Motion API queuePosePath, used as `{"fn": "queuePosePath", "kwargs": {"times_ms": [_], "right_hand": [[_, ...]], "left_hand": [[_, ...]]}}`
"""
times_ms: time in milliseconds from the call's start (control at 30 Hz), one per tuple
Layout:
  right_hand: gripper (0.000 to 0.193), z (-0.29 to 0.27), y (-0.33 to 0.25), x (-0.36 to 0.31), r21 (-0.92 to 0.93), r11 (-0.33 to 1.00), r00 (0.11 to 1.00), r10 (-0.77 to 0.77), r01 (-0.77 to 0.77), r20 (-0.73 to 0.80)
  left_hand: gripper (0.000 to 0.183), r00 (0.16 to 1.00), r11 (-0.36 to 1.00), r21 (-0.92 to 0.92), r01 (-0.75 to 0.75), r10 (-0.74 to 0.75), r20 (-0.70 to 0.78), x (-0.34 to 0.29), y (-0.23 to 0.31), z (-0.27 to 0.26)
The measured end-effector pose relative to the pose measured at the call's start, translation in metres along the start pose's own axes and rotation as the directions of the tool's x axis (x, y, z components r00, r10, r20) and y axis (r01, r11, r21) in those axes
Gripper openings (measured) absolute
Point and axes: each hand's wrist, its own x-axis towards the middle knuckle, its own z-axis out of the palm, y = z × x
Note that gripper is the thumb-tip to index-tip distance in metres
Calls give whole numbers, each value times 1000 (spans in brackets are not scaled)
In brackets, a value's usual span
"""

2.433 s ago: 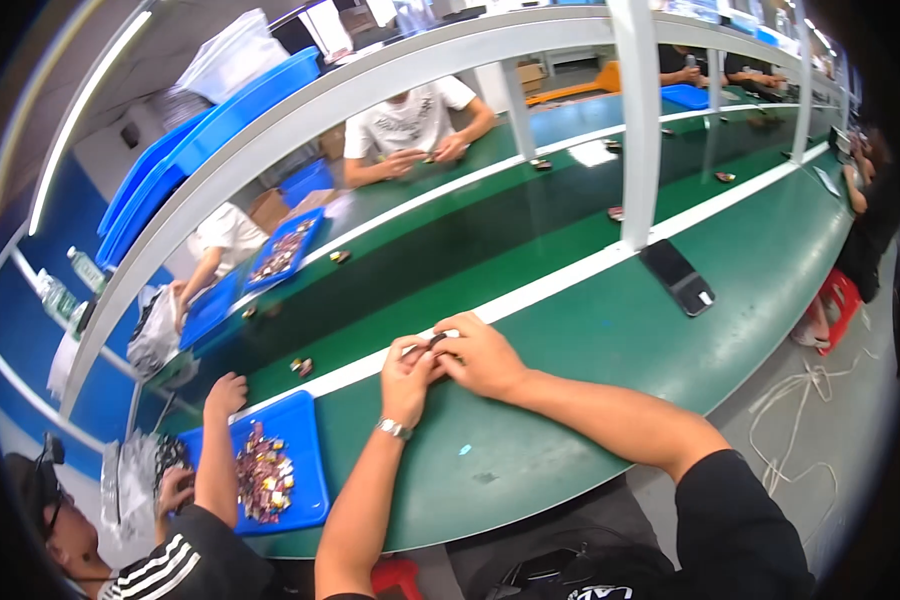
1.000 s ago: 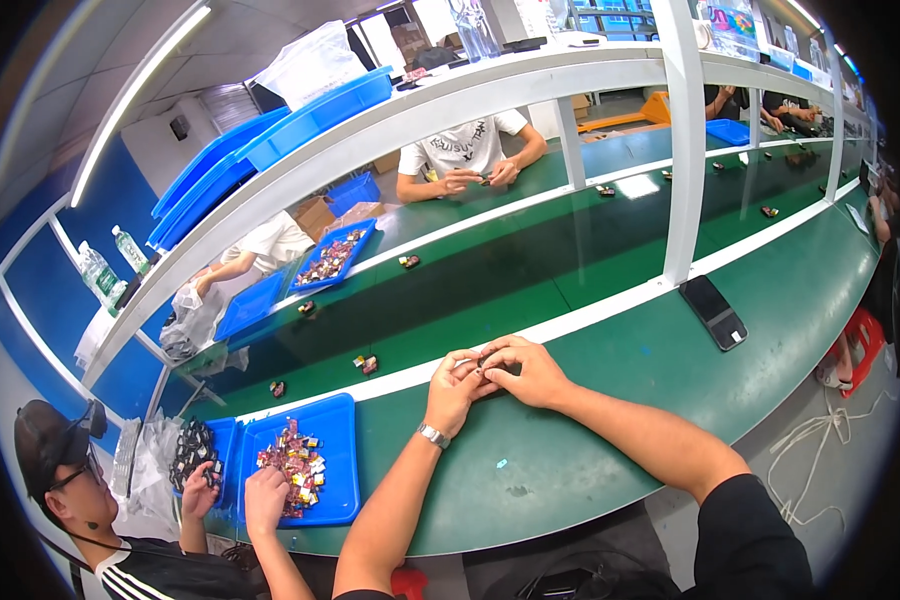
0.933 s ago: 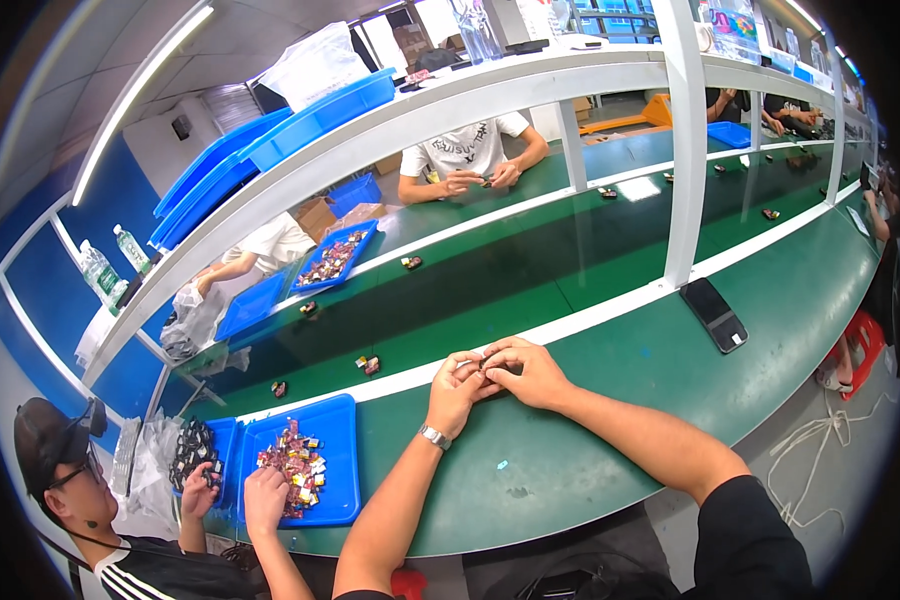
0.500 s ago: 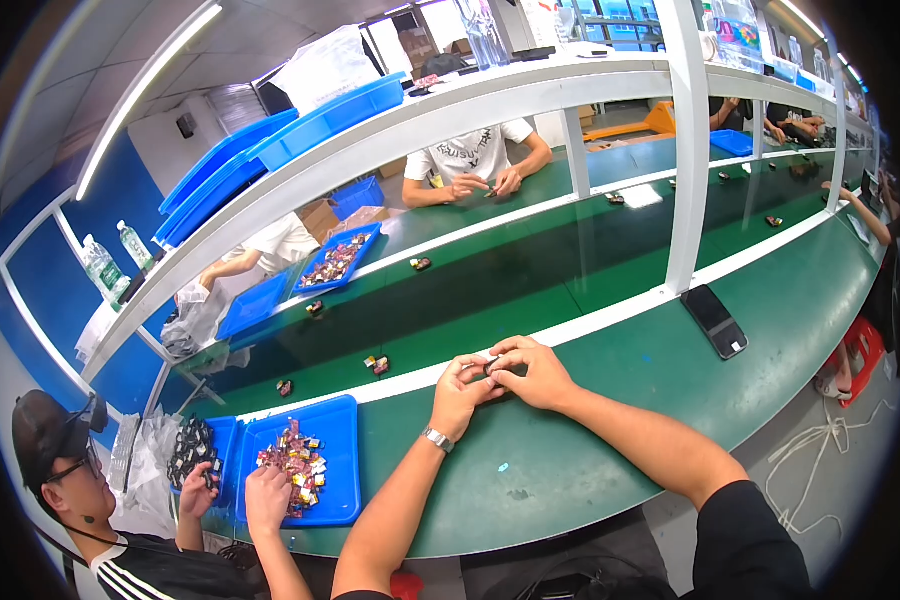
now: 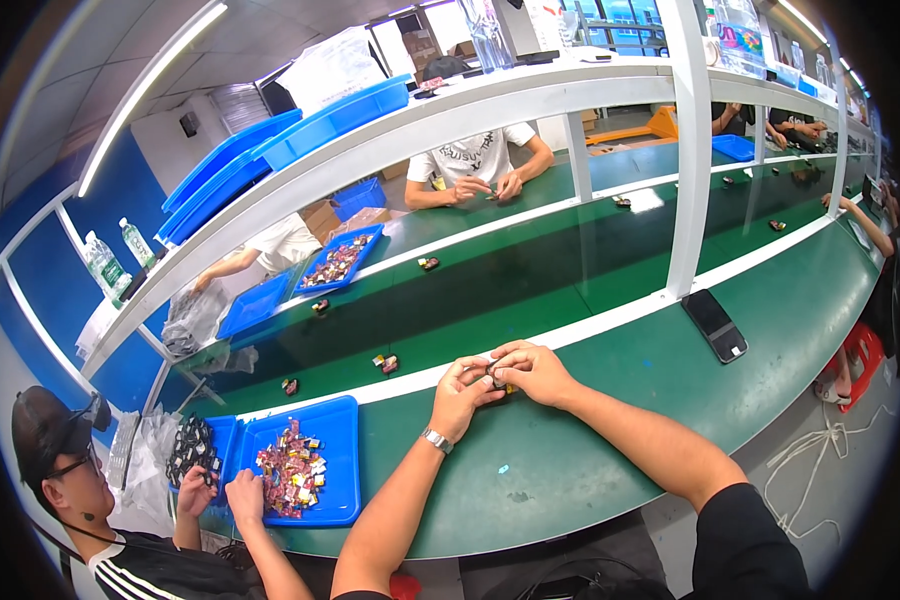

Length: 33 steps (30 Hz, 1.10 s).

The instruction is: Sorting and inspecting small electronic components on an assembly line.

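My left hand and my right hand meet over the near side of the green table, fingertips pinched together. Between them is a small dark part with a bit of yellow; the fingers cover most of it, so its exact kind is hidden. On the belt just beyond lie similar small parts, among them a red, black and yellow one and a darker one. A blue tray to the left of my left forearm holds a heap of small red, white and yellow parts.
A co-worker at the left has one hand at the tray's edge; a smaller bin of black parts adjoins it. A phone lies to the right, near a white upright post. Across the belt another person handles something small.
The parts on the belt have shifted slightly right. In my fingers the small part has turned, showing some yellow. The co-worker's hand has drawn left from the heap in the tray.
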Motion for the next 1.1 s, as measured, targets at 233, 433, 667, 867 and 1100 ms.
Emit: {"fn": "queuePosePath", "kwargs": {"times_ms": [233,433,667,867,1100], "right_hand": [[19,0,-5,-3,-10,999,999,30,-30,10],[20,-1,-2,-2,-11,999,999,38,-38,16],[21,-4,0,-4,87,994,998,59,-61,31],[22,-3,-1,-4,119,990,997,69,-74,45],[22,-3,2,-2,264,953,988,129,-147,84]], "left_hand": [[23,999,998,42,-45,46,-27,-1,-3,2],[18,999,999,42,-34,35,-38,0,-3,2],[13,998,999,15,-49,50,-38,0,-5,4],[12,994,997,26,-72,74,-76,1,-7,4],[10,994,994,77,-77,82,-70,3,-9,3]]}}
